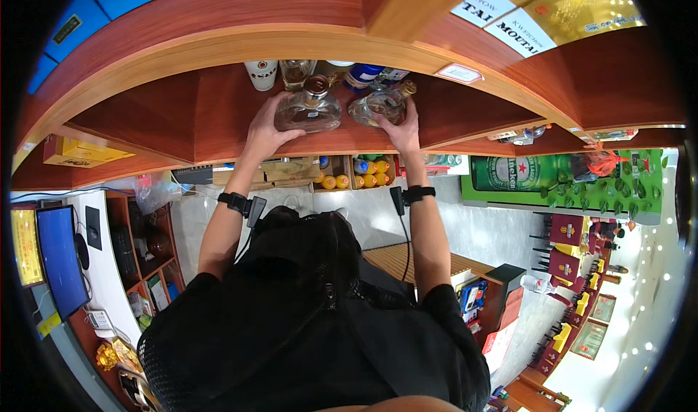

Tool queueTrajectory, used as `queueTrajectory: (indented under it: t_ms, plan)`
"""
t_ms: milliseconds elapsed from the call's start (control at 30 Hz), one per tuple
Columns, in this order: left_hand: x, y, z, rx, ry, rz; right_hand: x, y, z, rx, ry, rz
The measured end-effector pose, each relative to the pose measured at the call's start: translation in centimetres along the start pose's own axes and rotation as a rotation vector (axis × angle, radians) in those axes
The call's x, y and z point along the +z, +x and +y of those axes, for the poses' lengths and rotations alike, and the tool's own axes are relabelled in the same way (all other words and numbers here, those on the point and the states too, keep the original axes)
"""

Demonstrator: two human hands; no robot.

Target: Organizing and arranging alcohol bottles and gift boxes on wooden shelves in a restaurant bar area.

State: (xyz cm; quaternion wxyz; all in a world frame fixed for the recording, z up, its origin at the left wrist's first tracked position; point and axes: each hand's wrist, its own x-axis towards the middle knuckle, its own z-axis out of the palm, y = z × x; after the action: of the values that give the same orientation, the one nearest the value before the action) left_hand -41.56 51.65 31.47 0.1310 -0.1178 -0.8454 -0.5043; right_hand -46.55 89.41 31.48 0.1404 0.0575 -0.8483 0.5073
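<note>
On the wooden shelf (355,140), our left hand (267,127) grips the left clear bottle (309,115), our right hand (404,130) the right clear bottle (378,107); we should steady both, avoiding the far white bottle (262,76).

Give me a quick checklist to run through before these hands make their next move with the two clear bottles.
1. Left hand around the left clear bottle: ok, thumb at the front.
2. Right hand around the right clear bottle: ok, gripping its outer side.
3. Brown cap on the left bottle: ok, in place; tightness, cannot tell.
4. Free room behind: not ok, a white bottle and a blue container stand close by.
5. Bottle weight off the shelf: cannot tell from this angle.
6. Right wrist's black cable away from the bottles: ok.
</note>
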Motion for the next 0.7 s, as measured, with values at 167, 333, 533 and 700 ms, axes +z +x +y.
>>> queueTrajectory:
  t_ms: [167,333,533,700]
  plan:
    - [-5.1,-3.6,-2.7,-0.033,-0.115,0.124,1.3,-1.7,-1.3,0.032,-0.003,-0.072]
    - [-8.1,-6.2,-3.3,-0.045,0.103,0.325,4.0,-3.5,-5.9,0.041,-0.102,-0.105]
    - [-7.3,-8.5,-3.7,-0.13,0.353,0.671,12.0,-5.8,-8.6,-0.188,-0.311,-0.095]
    - [-5.4,-8.3,-3.7,-0.264,0.548,0.966,21.3,-8.2,-15.1,-0.154,-0.377,0.048]
